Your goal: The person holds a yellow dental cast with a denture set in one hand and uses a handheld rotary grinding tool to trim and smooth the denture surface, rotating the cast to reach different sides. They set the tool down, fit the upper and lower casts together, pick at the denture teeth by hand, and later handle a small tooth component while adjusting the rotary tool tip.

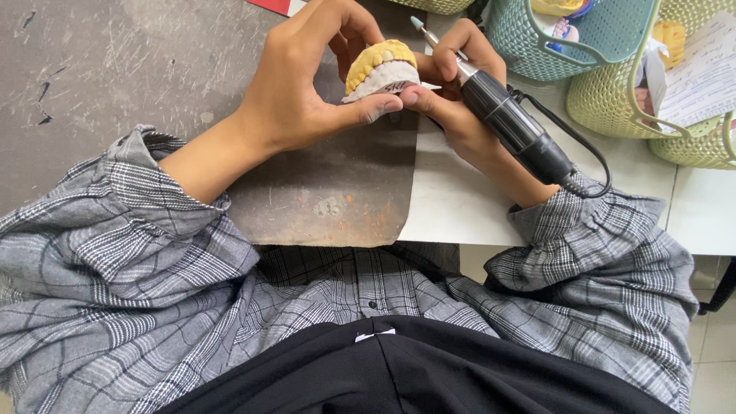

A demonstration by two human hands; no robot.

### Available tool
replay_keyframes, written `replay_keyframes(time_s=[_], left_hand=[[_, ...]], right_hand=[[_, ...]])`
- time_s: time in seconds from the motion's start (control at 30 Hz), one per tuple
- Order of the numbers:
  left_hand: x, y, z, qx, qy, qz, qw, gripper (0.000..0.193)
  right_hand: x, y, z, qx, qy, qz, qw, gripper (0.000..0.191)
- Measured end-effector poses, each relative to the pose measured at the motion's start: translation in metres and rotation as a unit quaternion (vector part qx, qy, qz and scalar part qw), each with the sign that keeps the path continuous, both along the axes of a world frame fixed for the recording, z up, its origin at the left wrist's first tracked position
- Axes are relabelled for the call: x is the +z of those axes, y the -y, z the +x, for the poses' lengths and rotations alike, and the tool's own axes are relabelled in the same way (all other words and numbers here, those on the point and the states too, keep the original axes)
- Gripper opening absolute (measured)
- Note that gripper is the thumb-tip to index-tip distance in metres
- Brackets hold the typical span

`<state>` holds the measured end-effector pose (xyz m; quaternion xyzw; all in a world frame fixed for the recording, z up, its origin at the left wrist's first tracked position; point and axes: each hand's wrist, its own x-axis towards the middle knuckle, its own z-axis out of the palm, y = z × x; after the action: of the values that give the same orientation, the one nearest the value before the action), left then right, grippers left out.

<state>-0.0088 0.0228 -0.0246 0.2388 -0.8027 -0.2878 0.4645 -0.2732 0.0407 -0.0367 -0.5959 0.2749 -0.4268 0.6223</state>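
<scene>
A dental cast point(381, 70), yellow on top and white below, is held up over the bench between both hands. My left hand point(307, 77) wraps around its left side, thumb pressed under the white base. My right hand point(452, 92) touches the cast's right side with its thumb while gripping a black and silver rotary handpiece point(498, 111). The handpiece's thin tip point(418, 24) points up and away, past the cast, not touching it. Its black cable point(590, 165) loops off over my right wrist.
A worn dark grey mat point(115, 69) covers the left of the bench, beside a white tabletop point(460, 207). Teal basket point(560, 42) and pale green baskets point(613, 100) with papers stand at the back right. Table edge runs close to my body.
</scene>
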Motion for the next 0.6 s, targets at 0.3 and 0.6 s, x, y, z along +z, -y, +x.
replay_keyframes(time_s=[0.3,0.6], left_hand=[[0.009,-0.020,0.006,0.015,0.035,-0.012,0.999,0.035],[0.016,-0.032,0.010,0.021,0.085,-0.033,0.996,0.038]], right_hand=[[0.005,-0.002,0.006,-0.003,-0.102,-0.171,0.980,0.043],[0.013,-0.016,0.010,-0.031,-0.134,-0.207,0.969,0.047]])
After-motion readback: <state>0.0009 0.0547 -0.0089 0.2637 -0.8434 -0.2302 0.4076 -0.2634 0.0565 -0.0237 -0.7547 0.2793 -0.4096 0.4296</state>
